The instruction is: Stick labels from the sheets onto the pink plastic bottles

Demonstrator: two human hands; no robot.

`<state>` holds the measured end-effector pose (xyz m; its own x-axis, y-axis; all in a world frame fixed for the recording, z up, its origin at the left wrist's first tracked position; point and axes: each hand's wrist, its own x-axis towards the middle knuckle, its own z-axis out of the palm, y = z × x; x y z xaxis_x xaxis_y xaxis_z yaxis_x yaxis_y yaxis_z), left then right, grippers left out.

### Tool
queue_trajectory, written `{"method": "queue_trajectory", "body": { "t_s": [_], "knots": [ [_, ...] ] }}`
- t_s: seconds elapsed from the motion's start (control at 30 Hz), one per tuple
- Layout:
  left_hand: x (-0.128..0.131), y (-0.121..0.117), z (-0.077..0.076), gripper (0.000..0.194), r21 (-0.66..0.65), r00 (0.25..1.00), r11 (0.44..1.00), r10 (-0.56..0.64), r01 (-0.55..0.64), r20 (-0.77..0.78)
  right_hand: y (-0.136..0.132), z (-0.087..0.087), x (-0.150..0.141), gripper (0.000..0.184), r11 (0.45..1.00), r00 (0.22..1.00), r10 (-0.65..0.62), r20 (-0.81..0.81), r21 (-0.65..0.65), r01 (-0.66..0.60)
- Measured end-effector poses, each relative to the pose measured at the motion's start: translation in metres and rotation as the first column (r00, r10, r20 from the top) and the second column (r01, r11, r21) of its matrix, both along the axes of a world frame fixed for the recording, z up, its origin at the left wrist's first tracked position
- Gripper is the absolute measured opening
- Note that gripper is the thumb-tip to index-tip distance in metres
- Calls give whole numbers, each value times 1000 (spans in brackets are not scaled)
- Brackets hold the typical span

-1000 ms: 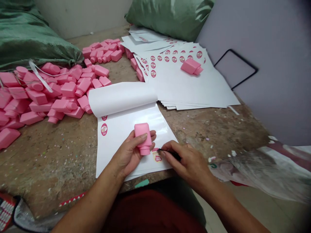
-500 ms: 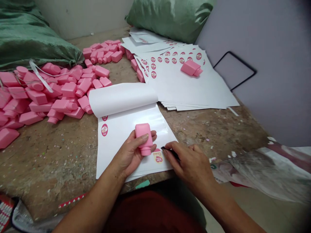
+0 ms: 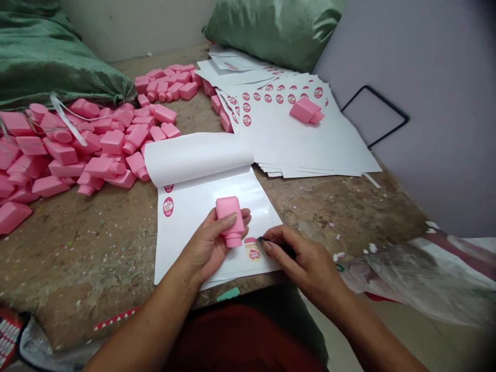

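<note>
Head view | our left hand [image 3: 207, 250] cradles pink bottle [image 3: 228, 211] | right hand [image 3: 310, 258] pinches black tool [image 3: 261, 239] by label [image 3: 253, 251]; light touch, tip low!

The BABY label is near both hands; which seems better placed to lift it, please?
Probably the right hand: its black tool is at the label, while the left hand holds a bottle.

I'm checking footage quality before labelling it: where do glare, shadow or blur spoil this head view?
In the head view, pale glare washes part of the near sheet, right of the held bottle; the lap below the table's edge sinks into shadow; the far right edge is dark and blurred; the tool in the right hand is too dark for detail.
</note>
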<state>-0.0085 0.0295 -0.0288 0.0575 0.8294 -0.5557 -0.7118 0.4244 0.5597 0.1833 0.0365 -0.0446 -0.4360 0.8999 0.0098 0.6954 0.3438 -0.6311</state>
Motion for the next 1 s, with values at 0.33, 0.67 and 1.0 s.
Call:
{"method": "queue_trajectory", "body": {
  "t_s": [0.33,0.67,1.0],
  "knots": [
    [1,0,2,33,-31,999,999,37,-36,14,-34,27,10,45,958,974,202,-106,-187,-219],
    [-1,-4,4,36,91,998,995,-48,51,-39,-13,53,18,19,950,807,-306,-504,-217,224],
    [7,-32,20,32,133,998,990,32,-39,54,-9,43,-52,27,899,556,-391,-734,-434,60]
  ]
}}
